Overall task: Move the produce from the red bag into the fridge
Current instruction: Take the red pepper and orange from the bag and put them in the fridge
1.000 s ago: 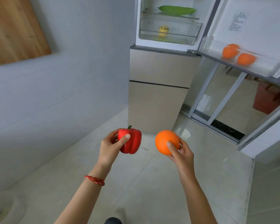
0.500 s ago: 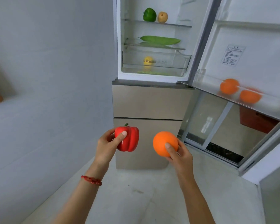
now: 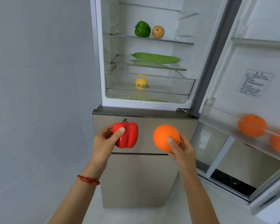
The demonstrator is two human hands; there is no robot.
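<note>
My left hand [image 3: 103, 143] grips a red bell pepper [image 3: 128, 136], held upright in front of the fridge's lower drawers. My right hand [image 3: 181, 149] holds an orange [image 3: 163, 136] beside it at the same height. The fridge [image 3: 144, 104] stands open above them. Inside, a green pepper [image 3: 142, 29] and a pear [image 3: 158, 32] sit on an upper shelf, a long green gourd [image 3: 155, 57] lies on the glass shelf below, and a yellow fruit [image 3: 141, 83] shows through the clear crisper drawer. The red bag is out of view.
The open fridge door [image 3: 249, 62] swings out on the right, with two oranges [image 3: 252, 127] in its lower door bin. A grey tiled wall [image 3: 39, 94] runs along the left. A sliding glass door frame [image 3: 217, 159] lies behind the fridge door.
The view has tilted up and closed in on the fridge, so its upper shelves now show. Both hands, still holding the pepper and the orange, have risen toward the fridge.
</note>
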